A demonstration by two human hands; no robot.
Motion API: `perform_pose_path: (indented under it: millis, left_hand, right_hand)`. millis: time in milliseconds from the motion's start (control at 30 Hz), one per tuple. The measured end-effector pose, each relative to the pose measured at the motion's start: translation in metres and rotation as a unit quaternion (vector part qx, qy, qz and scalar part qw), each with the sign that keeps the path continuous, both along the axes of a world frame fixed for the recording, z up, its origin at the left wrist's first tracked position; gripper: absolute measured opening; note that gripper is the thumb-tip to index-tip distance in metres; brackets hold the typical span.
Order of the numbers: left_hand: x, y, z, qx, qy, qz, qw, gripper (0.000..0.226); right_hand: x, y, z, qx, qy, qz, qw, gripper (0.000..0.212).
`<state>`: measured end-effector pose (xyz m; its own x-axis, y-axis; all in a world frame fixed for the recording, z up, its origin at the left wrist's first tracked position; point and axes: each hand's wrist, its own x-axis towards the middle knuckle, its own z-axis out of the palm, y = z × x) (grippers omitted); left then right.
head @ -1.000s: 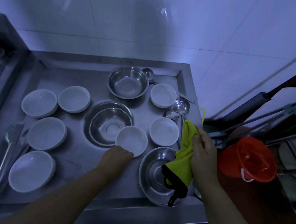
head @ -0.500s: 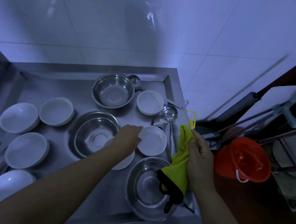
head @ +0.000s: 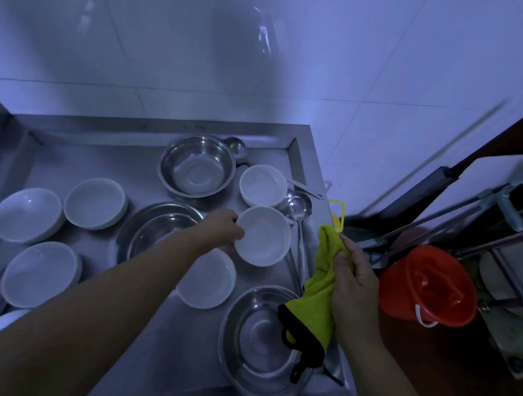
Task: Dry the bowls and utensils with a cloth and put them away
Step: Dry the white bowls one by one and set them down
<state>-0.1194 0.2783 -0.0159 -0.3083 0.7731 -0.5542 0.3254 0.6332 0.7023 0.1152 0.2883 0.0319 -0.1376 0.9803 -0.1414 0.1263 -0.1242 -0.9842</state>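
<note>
Left hand: the left hand is gripping the rim of a white bowl, fingers curled on its left edge.
Bowl position: it is sitting beside a ladle on the steel counter.
Right hand: the right hand is clutching a green cloth, which is hanging over a steel bowl.

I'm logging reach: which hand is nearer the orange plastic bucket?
Right hand, holding the yellow-green cloth beside the orange plastic bucket; left hand grips a white bowl farther away.
</note>
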Motion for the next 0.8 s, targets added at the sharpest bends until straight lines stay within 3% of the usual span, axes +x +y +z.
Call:
perform_pose_path:
  millis: [167, 367, 433, 500, 600, 800]
  left_hand:
    - [-0.046, -0.066, 0.048, 0.053, -0.133, 0.074, 0.987, 0.030]
    - [-0.088, -0.177, 0.083, 0.091, -0.110, 0.111, 0.984, 0.033]
    - [-0.098, -0.207, 0.087, 0.098, -0.056, 0.102, 0.988, 0.035]
    - [-0.105, -0.234, 0.090, 0.095, 0.066, 0.053, 0.992, 0.036]
    - [-0.114, -0.270, 0.094, 0.151, 0.222, 0.018, 0.963, 0.043]
    - [-0.138, -0.325, 0.110, 0.216, 0.337, 0.019, 0.916, 0.053]
  right_hand:
    - [-0.035, -0.015, 0.015, 0.007, 0.003, 0.045, 0.999, 0.040]
    - [-0.097, -0.062, 0.031, 0.013, 0.022, 0.122, 0.992, 0.038]
    - [-0.115, -0.082, 0.034, 0.028, 0.010, 0.156, 0.987, 0.036]
    - [-0.131, -0.104, 0.036, 0.036, 0.001, 0.183, 0.983, 0.033]
    - [-0.152, -0.139, 0.038, 0.059, -0.027, 0.212, 0.975, 0.029]
    - [-0.189, -0.195, 0.035, 0.088, -0.086, 0.192, 0.974, 0.023]
